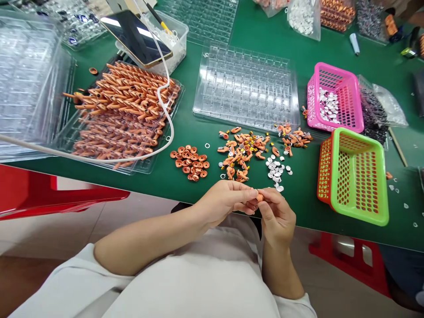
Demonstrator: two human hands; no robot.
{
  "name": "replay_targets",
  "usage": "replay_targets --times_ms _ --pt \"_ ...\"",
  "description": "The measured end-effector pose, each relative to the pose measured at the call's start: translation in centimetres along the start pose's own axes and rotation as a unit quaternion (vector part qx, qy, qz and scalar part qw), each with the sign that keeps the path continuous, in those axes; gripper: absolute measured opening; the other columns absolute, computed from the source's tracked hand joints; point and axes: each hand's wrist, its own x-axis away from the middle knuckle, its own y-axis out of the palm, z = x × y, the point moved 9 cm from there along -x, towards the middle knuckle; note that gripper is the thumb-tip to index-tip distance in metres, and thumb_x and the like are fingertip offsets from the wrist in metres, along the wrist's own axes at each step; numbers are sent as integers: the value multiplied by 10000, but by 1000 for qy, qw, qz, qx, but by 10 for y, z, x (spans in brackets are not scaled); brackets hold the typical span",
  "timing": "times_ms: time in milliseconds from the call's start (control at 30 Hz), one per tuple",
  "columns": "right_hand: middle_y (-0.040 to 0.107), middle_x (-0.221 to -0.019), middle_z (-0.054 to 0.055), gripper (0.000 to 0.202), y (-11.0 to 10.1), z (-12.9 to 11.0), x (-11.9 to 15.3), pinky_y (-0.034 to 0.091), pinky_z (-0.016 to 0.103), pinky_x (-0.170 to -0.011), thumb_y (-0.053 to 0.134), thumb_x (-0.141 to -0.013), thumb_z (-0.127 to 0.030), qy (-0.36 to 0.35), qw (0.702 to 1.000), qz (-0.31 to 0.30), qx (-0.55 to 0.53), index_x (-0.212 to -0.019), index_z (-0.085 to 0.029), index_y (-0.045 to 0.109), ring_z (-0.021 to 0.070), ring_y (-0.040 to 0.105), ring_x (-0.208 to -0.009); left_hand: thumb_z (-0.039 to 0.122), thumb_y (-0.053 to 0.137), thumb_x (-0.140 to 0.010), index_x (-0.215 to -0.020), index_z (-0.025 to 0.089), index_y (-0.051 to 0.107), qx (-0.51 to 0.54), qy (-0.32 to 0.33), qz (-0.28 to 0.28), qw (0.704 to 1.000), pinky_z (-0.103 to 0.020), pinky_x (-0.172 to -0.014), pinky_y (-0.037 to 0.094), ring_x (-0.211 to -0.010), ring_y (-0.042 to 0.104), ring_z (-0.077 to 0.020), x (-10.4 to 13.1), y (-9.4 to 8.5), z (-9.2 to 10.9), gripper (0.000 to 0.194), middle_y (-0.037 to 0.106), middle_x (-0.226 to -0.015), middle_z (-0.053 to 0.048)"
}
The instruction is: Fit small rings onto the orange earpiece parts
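Observation:
My left hand (232,197) and my right hand (277,212) meet at the table's front edge. Between their fingertips is a small orange part (260,197), pinched from both sides; the fingers cover most of it. Just beyond lies a loose heap of curved orange pieces (243,152) with yellow and silvery bits. Left of that heap, round copper-coloured cups (190,162) form a pile. Small white discs (275,169) are scattered nearer my right hand.
A clear plastic tray (247,84) lies behind the heap. At right stand a pink basket (356,104) and a green basket (380,185). Orange tube-like parts (126,97) fill a tray at left, crossed by a white cable (170,128). A phone (135,37) leans on a clear box (182,42).

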Motion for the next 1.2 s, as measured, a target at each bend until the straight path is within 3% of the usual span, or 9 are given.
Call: replay_targets --times_ms 867,1200 --pt "711 -1010 31 429 0 -29 1 565 294 -689 658 -810 -8 -132 981 -48 134 -1129 -290 709 172 676 -847 308 847 -665 -738 90 756 2 -15 12 1000 -248 -674 536 -677 625 -119 6 -3 -5 248 689 -724 -53" --pt "686 -949 51 249 -3 -16 4 562 328 -711 671 -861 -183 -69 994 -20 81 -1086 -281 713 200 648 -881 332 864 -642 -741 89 751 -16 -11 4 1000 -259 -673 535 -653 654 -126 6 -2 -4 286 713 -757 -61"
